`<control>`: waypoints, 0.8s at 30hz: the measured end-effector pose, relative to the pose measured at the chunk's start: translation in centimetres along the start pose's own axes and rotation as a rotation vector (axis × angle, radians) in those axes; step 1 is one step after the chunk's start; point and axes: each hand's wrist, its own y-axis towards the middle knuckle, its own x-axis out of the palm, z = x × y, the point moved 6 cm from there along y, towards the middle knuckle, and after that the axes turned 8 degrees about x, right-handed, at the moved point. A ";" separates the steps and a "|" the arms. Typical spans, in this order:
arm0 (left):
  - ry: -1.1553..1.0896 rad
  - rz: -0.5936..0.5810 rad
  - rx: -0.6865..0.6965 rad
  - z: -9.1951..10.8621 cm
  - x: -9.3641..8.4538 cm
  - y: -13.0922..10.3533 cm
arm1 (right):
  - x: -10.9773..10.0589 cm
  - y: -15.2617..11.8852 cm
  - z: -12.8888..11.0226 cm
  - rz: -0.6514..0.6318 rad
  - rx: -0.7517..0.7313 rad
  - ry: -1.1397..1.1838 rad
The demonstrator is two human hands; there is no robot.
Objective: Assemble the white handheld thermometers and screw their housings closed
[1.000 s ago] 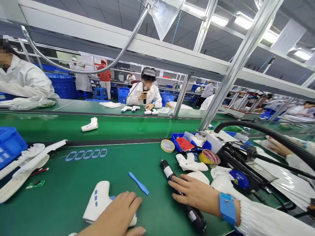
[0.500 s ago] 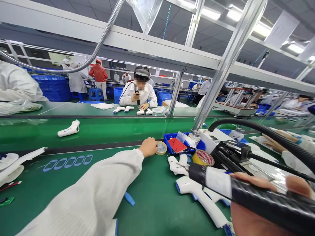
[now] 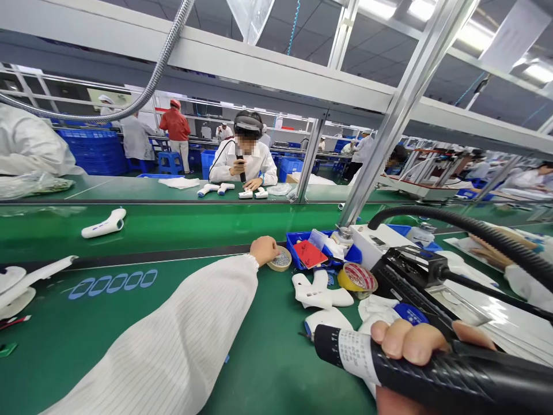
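My left hand [image 3: 264, 250] reaches forward, its bent fingers over a small round dish [image 3: 282, 268] of tiny metal pieces, perhaps screws. Those fingertips are pinched together, and what they hold, if anything, is too small to see. In my right hand [image 3: 410, 343] is a black electric screwdriver [image 3: 358, 353] with a white label; its thin bit points left over the bench. White pistol-shaped housing parts [image 3: 317, 291] lie beyond the tool. Another white housing [image 3: 330, 317] with a blue end is partly covered by the screwdriver.
A blue tray [image 3: 298, 262] holds a red packet [image 3: 310, 253]. Beside it sits a yellow tape roll [image 3: 352, 280]. Several blue oval frames [image 3: 116, 283] lie on the green bench. A white handheld device [image 3: 103, 223] rests on the conveyor. A metal post [image 3: 382, 138] rises ahead; a co-worker [image 3: 246, 155] sits opposite.
The screwdriver has swung lower and left, showing its label and bit, with my right fingers wrapped over it. My left hand stays at the dish. The device on the conveyor has shifted left.
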 end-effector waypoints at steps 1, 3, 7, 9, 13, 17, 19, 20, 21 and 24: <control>-0.030 0.012 0.010 0.0 0.0 0.0 | 0.1 0.0 0.2 0.016 -0.014 0.032; -0.089 0.035 0.031 0.1 0.1 0.0 | 0.2 0.0 0.6 0.047 -0.015 0.104; -0.199 0.075 0.053 0.3 0.3 -0.3 | 1.1 -0.1 0.6 0.036 0.070 0.227; -0.252 0.092 0.057 0.4 0.2 -0.5 | 1.7 -0.2 0.0 0.020 0.071 0.262; -0.349 0.131 0.080 0.6 -1.0 -1.8 | 2.3 -0.6 -0.5 0.010 0.091 0.269; -0.459 0.145 0.136 1.0 -3.6 -6.0 | 2.6 -1.1 -0.2 0.006 0.142 0.280; -0.521 0.125 0.176 1.2 -4.8 -9.9 | 3.2 -0.9 -0.1 -0.033 0.157 0.293; -0.544 0.112 0.197 1.2 -5.2 -12.2 | 3.7 -0.8 -0.1 -0.074 0.166 0.298; -0.556 0.103 0.208 1.0 -5.5 -14.8 | 4.5 -0.7 -0.1 -0.133 0.179 0.303; -0.546 0.076 0.206 -0.1 -4.9 -22.1 | 7.4 -0.7 -0.5 -0.331 0.219 0.352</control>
